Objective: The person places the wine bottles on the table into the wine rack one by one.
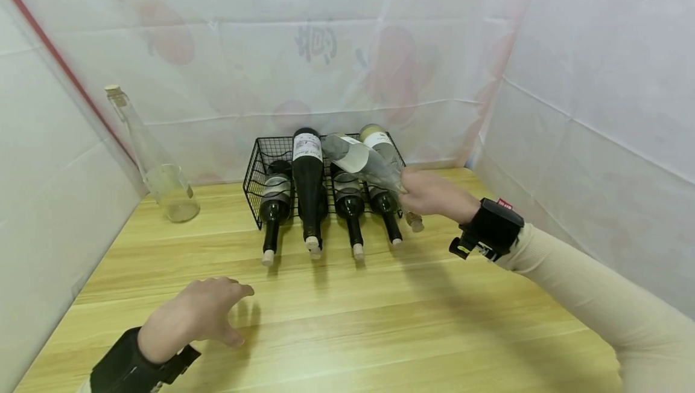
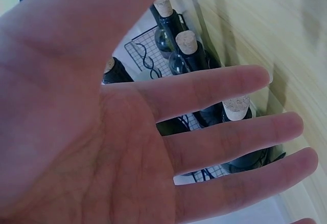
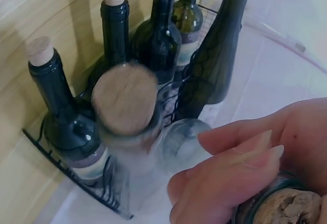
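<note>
My right hand (image 1: 431, 192) grips the neck of a clear glass bottle (image 1: 365, 160), tilted above the right part of a black wire rack (image 1: 251, 185). Its cork (image 3: 290, 209) shows beside my curled fingers in the right wrist view. Another clear bottle (image 1: 382, 142) lies along the rack's right side, its cork (image 1: 415, 222) pointing forward. Several dark green corked bottles (image 1: 349, 204) lie in the rack, necks toward me, with one dark bottle (image 1: 308, 182) stacked on top. My left hand (image 1: 198, 311) hovers over the table, fingers spread, holding nothing.
A tall clear bottle (image 1: 165, 185) with a cork stands upright at the table's back left. White fabric walls (image 1: 347, 67) enclose the wooden table (image 1: 326, 326) at the back and sides. The rack stands near the back wall.
</note>
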### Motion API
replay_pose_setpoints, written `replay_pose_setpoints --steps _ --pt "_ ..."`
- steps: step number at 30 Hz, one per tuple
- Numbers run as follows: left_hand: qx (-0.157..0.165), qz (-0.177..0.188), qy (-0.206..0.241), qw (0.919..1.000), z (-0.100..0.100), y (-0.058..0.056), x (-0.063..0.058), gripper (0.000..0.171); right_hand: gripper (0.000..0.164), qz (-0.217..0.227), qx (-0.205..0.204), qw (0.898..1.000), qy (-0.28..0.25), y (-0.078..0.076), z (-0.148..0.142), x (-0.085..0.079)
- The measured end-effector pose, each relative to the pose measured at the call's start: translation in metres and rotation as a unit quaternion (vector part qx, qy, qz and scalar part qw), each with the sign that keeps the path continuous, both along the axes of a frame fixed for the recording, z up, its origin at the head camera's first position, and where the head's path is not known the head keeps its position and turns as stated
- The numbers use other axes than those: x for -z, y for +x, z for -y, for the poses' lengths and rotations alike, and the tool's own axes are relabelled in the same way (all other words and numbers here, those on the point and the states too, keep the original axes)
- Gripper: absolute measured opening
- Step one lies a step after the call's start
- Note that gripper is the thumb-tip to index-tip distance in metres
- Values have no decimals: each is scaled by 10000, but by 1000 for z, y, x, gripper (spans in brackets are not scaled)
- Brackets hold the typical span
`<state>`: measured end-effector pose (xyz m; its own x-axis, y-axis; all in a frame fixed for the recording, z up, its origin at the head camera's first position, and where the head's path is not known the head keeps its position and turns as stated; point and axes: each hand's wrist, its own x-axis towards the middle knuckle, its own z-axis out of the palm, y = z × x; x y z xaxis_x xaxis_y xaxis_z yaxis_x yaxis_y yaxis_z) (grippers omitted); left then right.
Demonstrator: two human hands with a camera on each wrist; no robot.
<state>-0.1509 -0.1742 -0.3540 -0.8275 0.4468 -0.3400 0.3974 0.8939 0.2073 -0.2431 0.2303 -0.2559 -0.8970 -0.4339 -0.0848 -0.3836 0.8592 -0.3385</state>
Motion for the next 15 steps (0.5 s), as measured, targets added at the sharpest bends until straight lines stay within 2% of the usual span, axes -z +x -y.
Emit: replay_pose_setpoints --steps 1,3,7,10,15 --pt "5 -7 0 10000 0 0 0 82 12 -12 -47 10000 58 0 3 0" --pt "12 -13 4 10000 0 0 0 82 33 19 -101 9998 147 0 8 -1" --pt "19 7 14 10000 1 -1 -1 82 73 481 228 9976 444 2 20 -3" --pt "31 29 31 10000 1 -2 -2 82 84 871 470 9933 589 3 32 -3" --pt "44 57 64 10000 1 -1 -2 82 92 1155 721 9889 590 6 52 -2"
